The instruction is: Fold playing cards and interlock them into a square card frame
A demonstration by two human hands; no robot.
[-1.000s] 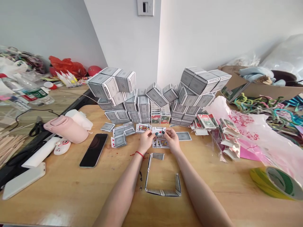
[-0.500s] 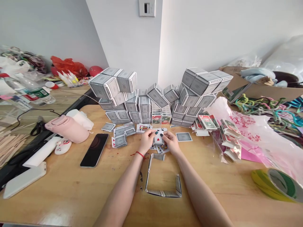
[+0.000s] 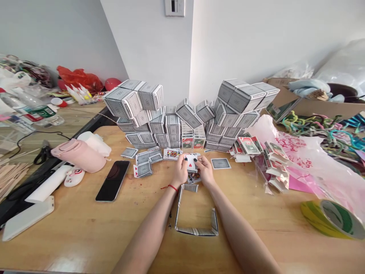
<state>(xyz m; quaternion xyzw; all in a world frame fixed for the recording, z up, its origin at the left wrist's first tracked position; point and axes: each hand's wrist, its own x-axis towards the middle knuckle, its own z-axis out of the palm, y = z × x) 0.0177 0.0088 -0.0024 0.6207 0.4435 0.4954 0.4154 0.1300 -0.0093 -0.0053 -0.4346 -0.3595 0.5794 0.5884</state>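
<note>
Between both hands is a playing card, white face up with a red heart. My left hand pinches its left edge, thumb on top; my right hand grips the right edge the same way. The fingers beneath are partly hidden. Below and behind it lie other face-up cards, partly covered. A loose court card is just beyond my left hand, and a face-down card lies right of my right hand. Nearer me, a frame of folded cards stands on the table between my forearms.
Stacked blocks of folded cards rise at the back. Folded cards, a phone and a pink bottle are on the left. Card boxes, a plastic bag and a tape roll occupy the right.
My left hand has shifted slightly right and turned, its thumb now upright along the card's left side. Both hands still hold the card. The whole view has moved slightly.
</note>
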